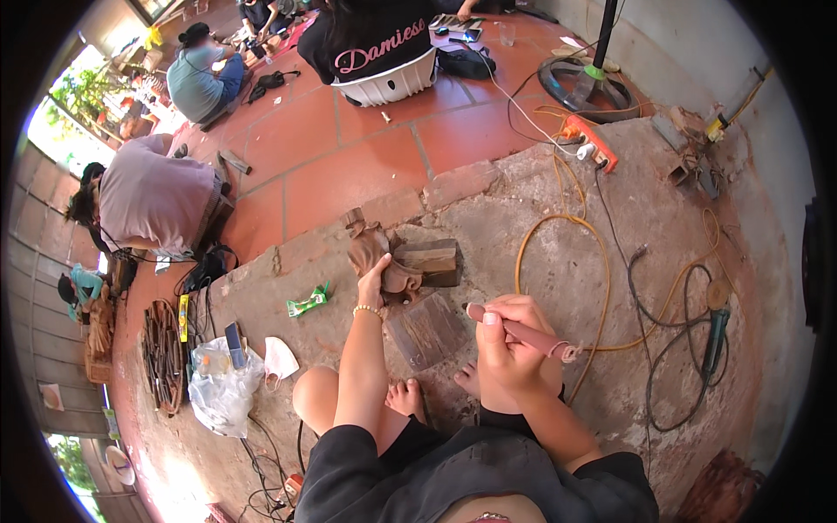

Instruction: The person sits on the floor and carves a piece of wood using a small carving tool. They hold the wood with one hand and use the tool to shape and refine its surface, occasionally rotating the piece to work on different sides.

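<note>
My left hand (pixel 371 283), a beaded bracelet at its wrist, grips a brown wood carving (pixel 370 247) with curved, carved shapes. Its fingers are partly hidden behind the carving, which lies against a squared wood block (pixel 432 261). Nearer my feet is a second flat, dark wood block (pixel 427 333). My right hand (pixel 507 353) is closed round a reddish-brown roll (pixel 536 338), frayed at its right end, its other end sticking out past the thumb. The roll is held in the air, apart from the carving.
A yellow hose (pixel 520 248) and black cables loop at right by a green power tool (pixel 715 340). An orange power strip (pixel 598 144) lies beyond. At left are a tool roll (pixel 163 357), a plastic bag (pixel 225 388), a mask (pixel 279 359) and a green wrapper (pixel 307 301). Several people sit farther off.
</note>
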A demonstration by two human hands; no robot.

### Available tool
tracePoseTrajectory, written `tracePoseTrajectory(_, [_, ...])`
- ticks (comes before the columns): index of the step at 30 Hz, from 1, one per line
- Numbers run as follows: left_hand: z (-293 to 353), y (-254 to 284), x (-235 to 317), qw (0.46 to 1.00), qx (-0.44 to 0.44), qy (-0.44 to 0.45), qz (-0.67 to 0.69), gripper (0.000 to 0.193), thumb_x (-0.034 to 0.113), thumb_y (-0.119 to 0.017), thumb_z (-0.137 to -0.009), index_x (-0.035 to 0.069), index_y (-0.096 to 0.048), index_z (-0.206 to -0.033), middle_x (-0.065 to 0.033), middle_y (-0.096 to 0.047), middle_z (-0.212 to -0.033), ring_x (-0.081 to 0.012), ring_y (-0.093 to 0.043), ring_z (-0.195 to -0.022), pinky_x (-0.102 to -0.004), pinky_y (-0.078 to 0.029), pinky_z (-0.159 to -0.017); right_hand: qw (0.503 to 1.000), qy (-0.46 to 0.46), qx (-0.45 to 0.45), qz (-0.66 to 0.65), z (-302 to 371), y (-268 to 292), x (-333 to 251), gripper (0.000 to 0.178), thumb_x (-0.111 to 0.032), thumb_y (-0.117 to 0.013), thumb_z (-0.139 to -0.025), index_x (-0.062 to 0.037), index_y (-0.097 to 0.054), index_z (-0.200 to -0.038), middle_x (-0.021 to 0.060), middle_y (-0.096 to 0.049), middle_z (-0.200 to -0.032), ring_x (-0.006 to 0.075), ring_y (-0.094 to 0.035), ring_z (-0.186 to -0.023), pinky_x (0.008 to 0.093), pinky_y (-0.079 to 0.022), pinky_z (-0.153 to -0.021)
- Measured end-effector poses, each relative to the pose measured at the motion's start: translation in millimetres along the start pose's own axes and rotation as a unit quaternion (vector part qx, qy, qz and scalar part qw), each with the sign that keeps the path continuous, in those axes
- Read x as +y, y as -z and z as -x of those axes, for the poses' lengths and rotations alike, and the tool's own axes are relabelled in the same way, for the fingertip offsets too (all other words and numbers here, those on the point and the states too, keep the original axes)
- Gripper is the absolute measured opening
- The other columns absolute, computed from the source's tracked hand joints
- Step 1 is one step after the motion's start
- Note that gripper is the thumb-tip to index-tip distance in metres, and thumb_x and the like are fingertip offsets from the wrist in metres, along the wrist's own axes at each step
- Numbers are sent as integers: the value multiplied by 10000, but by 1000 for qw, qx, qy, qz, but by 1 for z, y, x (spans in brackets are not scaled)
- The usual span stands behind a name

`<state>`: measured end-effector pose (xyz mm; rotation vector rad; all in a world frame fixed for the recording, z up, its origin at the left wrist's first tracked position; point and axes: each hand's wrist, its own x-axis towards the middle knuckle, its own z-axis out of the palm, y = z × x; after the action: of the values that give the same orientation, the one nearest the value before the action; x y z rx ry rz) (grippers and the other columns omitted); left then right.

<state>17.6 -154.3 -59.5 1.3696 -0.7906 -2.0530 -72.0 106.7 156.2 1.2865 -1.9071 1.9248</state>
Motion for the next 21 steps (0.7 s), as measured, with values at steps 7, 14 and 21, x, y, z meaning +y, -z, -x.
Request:
tracePoseTrajectory(7, [12,7,1,998,-8,-56,-18,575,182,-753,-645,-140,-497,-1048,-164,-572,-1014,-217,-586,-861,-307,-486,-751,998,49,32,-23,4,-2,-2,50,-1,-599,-738,-13,-553,-724,65,-548,-676,159,-515,-542,250,-402,-468])
tracePoseTrajectory(14, [54,3,12,992,-40,-114,-47,590,161,-739,-639,-124,-470,-1080,-161,-556,-1038,-243,-567,-913,-333,-470,-789,982,-109,63,-139,5,26,4,99,-67,-558,-797,-1,-525,-733,30,-552,-629,66,-479,-548,210,-380,-481])
tracePoseTrajectory(21, [67,0,3,939,-294,-148,-100,663,164,-729,-585,-53,-451,-1146,-110,-553,-1059,-205,-531,-962,-309,-405,-861,973,-128,46,-188,18,39,-8,53,-24,-506,-833,10,-544,-846,77,-567,-858,74,-515,-645,215,-419,-583])
